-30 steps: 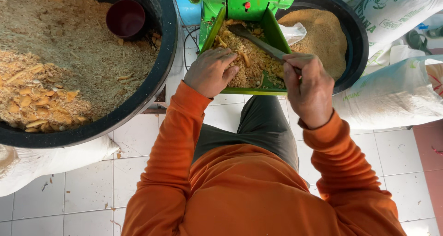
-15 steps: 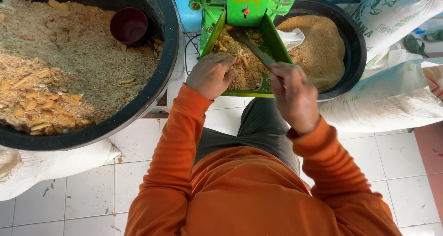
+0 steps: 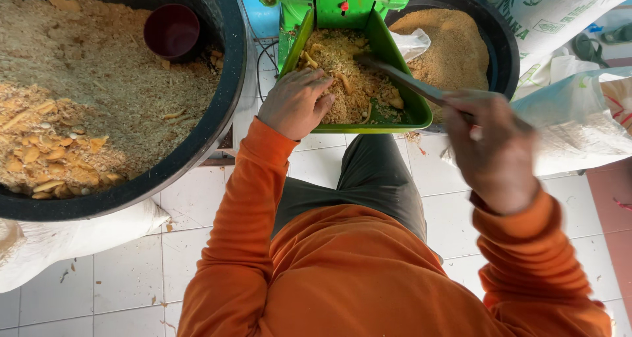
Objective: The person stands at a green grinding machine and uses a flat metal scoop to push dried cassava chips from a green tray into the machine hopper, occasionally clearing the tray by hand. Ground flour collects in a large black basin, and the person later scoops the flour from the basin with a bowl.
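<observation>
Resting on the near left edge of the green feed tray (image 3: 421,113), the left hand (image 3: 295,103) has its fingers curled together into the pale crumbly mash (image 3: 345,67) heaped there. The right hand (image 3: 490,149), blurred, is closed around the handle of a flat metal blade (image 3: 395,77) whose tip lies in the mash. A large black tub (image 3: 220,113) of crumbs and a dark red cup (image 3: 171,31) sit at left.

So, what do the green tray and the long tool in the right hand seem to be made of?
The green tray looks like painted sheet metal: thin folded walls, glossy even colour; plastic is possible. The long tool in the right hand looks like dull grey metal, flat and narrow, but it is blurred.
</observation>
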A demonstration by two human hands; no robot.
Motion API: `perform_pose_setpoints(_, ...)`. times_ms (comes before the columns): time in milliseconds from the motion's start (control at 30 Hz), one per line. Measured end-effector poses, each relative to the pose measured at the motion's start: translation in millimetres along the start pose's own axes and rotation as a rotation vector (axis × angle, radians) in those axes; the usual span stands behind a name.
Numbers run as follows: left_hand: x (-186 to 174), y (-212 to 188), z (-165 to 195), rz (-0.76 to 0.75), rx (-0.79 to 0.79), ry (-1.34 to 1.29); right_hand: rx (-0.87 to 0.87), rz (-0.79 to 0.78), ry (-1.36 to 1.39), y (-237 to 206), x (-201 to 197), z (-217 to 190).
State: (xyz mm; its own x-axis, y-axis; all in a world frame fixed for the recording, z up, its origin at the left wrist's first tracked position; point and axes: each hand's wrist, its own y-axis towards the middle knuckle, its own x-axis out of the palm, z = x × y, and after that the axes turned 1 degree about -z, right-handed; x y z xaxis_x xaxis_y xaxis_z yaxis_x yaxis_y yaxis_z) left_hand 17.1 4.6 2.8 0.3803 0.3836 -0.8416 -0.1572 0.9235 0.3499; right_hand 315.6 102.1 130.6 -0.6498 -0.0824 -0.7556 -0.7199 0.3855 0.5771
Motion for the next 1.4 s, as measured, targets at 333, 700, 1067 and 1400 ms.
perform_pose_setpoints(333,-8,-1,3,0.027,0.031,-0.058,0.007,0.117,-0.024,-7,42,-2)
perform_pose_setpoints(700,-11,0,4,-0.011,-0.009,-0.073,-0.003,0.038,-0.011,-6,32,14)
perform_pose_setpoints(1067,0,-1,-5,0.031,0.061,-0.018,0.134,-0.207,0.03,14,-65,-45)
perform_pose_setpoints(1400,-11,-2,1,0.025,0.031,-0.072,-0.014,0.066,0.013,1,33,-9)
